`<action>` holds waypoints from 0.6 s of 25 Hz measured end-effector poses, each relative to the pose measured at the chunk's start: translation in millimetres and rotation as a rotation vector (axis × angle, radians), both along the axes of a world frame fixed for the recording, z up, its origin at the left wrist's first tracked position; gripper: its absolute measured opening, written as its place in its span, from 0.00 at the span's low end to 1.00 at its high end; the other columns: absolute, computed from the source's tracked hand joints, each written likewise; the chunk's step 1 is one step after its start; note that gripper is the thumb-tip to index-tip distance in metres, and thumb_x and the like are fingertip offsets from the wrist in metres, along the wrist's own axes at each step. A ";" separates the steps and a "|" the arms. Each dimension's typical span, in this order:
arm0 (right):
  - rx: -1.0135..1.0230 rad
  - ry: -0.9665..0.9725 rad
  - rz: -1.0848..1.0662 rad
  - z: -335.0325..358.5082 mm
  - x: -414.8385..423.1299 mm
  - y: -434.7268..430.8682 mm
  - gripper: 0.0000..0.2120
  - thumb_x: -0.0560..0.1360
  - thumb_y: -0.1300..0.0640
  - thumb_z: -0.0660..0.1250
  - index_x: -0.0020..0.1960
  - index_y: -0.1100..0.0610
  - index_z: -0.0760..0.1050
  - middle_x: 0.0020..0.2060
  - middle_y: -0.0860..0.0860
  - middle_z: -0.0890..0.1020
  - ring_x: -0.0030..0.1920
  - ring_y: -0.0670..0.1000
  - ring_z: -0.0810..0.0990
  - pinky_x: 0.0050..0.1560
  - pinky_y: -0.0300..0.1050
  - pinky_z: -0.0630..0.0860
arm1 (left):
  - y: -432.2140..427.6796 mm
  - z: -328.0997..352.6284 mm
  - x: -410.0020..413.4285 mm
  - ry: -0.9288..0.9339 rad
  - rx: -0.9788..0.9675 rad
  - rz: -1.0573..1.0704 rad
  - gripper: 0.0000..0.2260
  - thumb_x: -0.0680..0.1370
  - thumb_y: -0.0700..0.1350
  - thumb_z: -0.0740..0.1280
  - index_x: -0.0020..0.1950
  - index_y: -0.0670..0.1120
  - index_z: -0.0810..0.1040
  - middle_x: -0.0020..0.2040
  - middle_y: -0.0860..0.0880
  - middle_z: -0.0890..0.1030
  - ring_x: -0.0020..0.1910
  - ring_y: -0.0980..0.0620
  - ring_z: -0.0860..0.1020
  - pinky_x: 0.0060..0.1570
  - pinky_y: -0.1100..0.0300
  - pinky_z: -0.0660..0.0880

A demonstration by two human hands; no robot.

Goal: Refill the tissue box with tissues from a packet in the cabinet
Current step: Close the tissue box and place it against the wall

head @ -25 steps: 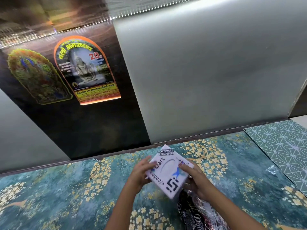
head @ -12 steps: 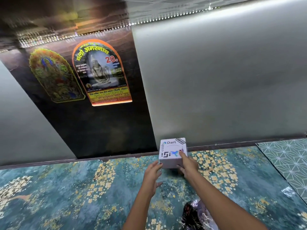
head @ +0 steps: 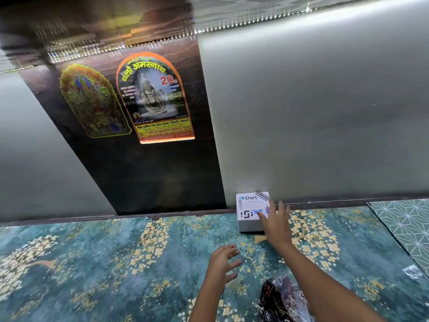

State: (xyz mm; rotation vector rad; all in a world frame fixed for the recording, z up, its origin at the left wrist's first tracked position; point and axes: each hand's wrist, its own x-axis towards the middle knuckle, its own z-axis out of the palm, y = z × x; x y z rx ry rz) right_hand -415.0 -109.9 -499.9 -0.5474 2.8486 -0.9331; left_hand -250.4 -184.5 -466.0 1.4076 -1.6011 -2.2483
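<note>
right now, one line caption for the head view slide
Right hand on the white tissue box by the wall; left hand open and free.

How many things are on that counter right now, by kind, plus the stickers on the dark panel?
Tissue box: 1
Packet: 1
Stickers on the panel: 2
Total: 4

I see a white tissue box (head: 251, 211) printed with black lettering and a blue bird, right of centre. It sits on a teal surface (head: 92, 263) scattered with yellow blossoms. At upper left, an orange-edged poster (head: 155, 98) hangs beside a green-gold one (head: 92, 101) on a dark brown panel (head: 148, 177).
</note>
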 end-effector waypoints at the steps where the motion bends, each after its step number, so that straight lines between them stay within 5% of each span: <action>1: -0.007 0.094 0.070 -4.5 7.7 5.7 0.26 0.77 0.46 0.53 0.69 0.59 0.61 0.72 0.64 0.58 0.73 0.66 0.52 0.67 0.62 0.64 | 3.3 1.5 1.6 0.009 -0.010 -0.002 0.06 0.78 0.44 0.61 0.45 0.49 0.76 0.49 0.50 0.80 0.45 0.49 0.80 0.43 0.56 0.72; 3: 0.112 0.234 0.246 -18.0 25.4 11.9 0.27 0.75 0.44 0.50 0.67 0.59 0.65 0.72 0.61 0.61 0.73 0.64 0.54 0.68 0.62 0.63 | 7.6 3.3 3.7 0.030 -0.025 -0.001 0.06 0.78 0.44 0.61 0.45 0.50 0.76 0.47 0.51 0.80 0.45 0.49 0.80 0.41 0.58 0.72; 6: 0.328 0.126 0.386 -27.6 38.3 16.1 0.31 0.74 0.42 0.53 0.70 0.60 0.60 0.76 0.53 0.46 0.75 0.59 0.43 0.72 0.58 0.58 | 10.0 3.5 8.2 0.052 -0.037 0.003 0.05 0.77 0.45 0.61 0.47 0.49 0.77 0.47 0.52 0.81 0.46 0.49 0.80 0.41 0.57 0.72; 9: 0.431 0.035 0.458 -12.2 20.9 8.2 0.35 0.70 0.39 0.58 0.68 0.62 0.64 0.76 0.55 0.47 0.74 0.62 0.47 0.72 0.57 0.56 | 14.5 7.2 12.5 0.025 -0.083 -0.037 0.05 0.77 0.44 0.62 0.49 0.48 0.76 0.51 0.49 0.79 0.45 0.50 0.80 0.45 0.56 0.71; 12: 0.203 -0.141 0.441 21.7 16.0 18.0 0.31 0.69 0.44 0.64 0.68 0.58 0.66 0.73 0.58 0.61 0.70 0.60 0.63 0.67 0.55 0.65 | 29.0 0.3 20.5 0.002 -0.295 -0.329 0.22 0.72 0.44 0.69 0.64 0.47 0.68 0.57 0.45 0.72 0.48 0.50 0.75 0.46 0.56 0.71; 15: -0.060 -0.049 0.241 19.0 49.3 81.6 0.26 0.72 0.50 0.64 0.67 0.57 0.66 0.70 0.57 0.67 0.68 0.56 0.67 0.66 0.51 0.67 | 57.0 -29.8 35.8 -0.020 -0.643 -0.787 0.39 0.67 0.45 0.74 0.72 0.55 0.56 0.66 0.47 0.63 0.65 0.47 0.67 0.62 0.53 0.70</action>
